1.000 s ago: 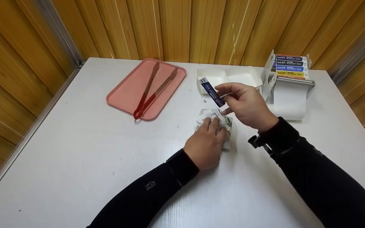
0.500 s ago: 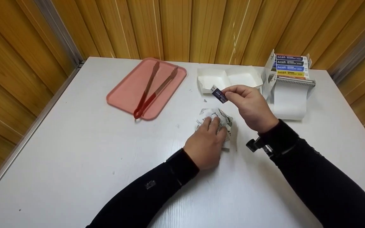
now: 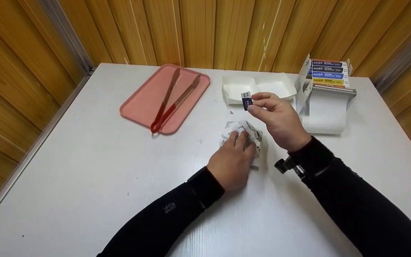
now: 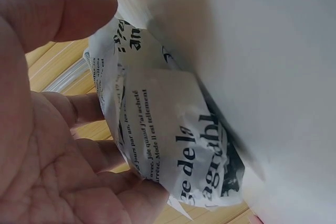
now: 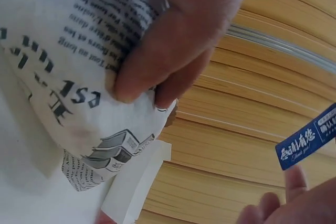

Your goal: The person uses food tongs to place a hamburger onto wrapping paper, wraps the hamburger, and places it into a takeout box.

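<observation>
A packet wrapped in newsprint-patterned paper (image 3: 252, 137) lies on the white table. My left hand (image 3: 231, 162) rests on it from above, fingertips touching the paper, as the left wrist view also shows beside the wrapped packet (image 4: 163, 129). Above and to the right, my right hand (image 3: 280, 119) pinches a small dark blue label sticker (image 3: 247, 101) by its edge, in the air. White lettering, partly "Thank you", shows on the sticker (image 5: 307, 140) in the right wrist view, where its far end leaves the frame.
A label dispenser (image 3: 328, 73) with several coloured label rolls and hanging white backing paper stands at the back right. Beside it is an open white paper box (image 3: 276, 85). Red-handled tongs (image 3: 168, 110) lie on a pink tray (image 3: 139, 103) at the back left.
My right hand has turned the sticker from a long slanted strip to a shorter, nearly upright piece in the head view. My left hand has stayed on the packet.
</observation>
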`<state>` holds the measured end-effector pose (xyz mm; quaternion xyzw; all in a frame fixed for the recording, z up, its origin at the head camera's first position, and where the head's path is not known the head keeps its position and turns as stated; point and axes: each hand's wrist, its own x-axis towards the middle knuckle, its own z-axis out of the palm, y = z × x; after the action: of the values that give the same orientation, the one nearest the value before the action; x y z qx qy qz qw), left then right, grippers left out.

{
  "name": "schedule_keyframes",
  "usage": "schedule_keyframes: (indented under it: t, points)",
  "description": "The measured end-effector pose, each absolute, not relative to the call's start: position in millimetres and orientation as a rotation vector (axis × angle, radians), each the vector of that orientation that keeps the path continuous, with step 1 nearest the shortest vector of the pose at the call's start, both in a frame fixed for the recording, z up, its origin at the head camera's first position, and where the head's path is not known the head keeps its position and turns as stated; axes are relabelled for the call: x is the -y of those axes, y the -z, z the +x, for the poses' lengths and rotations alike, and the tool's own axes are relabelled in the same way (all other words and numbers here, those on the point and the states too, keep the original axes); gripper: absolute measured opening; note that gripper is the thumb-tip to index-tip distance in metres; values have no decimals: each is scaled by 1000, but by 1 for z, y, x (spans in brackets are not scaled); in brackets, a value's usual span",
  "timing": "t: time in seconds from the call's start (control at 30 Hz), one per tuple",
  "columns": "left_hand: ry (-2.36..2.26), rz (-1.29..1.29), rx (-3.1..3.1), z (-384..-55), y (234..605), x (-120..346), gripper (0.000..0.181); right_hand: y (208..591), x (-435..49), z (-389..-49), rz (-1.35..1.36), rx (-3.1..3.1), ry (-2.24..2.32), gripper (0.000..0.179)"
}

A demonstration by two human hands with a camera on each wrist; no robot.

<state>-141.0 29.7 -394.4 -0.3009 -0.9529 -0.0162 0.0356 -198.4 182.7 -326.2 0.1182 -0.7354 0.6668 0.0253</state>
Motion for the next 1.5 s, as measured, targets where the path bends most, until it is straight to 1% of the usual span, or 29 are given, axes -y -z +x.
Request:
schedule_keyframes:
  t: [0.13,0.27,0.33,0.4,0.47,0.5,0.63,0.77,0.87,1.0,1.13,1.27,1.4,1.5]
  points:
    - [47,-922,2949,-141,394,-30,61,327,-182,-198,391,2283,-2038,14]
    - [27,-931,2946,-142,394,-30,60,328,-180,-198,382,2214,-2111,12]
    - [13,-939,2934,-142,394,-30,60,329,-179,-198,381,2153,-2156,18]
    - [11,-943,2921,-142,394,-30,59,330,-177,-198,390,2096,-2197,29]
    - [11,-944,2904,-142,394,-30,59,332,-176,-198,401,2056,-2226,34]
    - [14,-942,2895,-141,394,-29,59,332,-175,-198,404,2038,-2245,34]
    - [39,-937,2850,-140,395,-28,56,333,-175,-197,342,2011,-2324,22]
    - [74,-930,2843,-140,394,-28,54,333,-173,-194,208,2013,-2323,26]
    - [76,-927,2862,-140,394,-28,55,332,-170,-191,206,1998,-2298,25]
    - [65,-930,2848,-141,394,-28,54,332,-166,-189,242,1971,-2406,23]
    - [64,-938,2807,-141,395,-27,51,337,-166,-187,245,2053,-2501,38]
    - [98,-972,2805,-144,393,-25,51,345,-170,-188,280,2091,-2630,53]
    - [157,-1024,2805,-151,392,-18,51,355,-172,-190,268,1993,-2841,63]
    - [239,-1040,2829,-157,390,-11,44,363,-174,-191,238,1869,-2967,65]
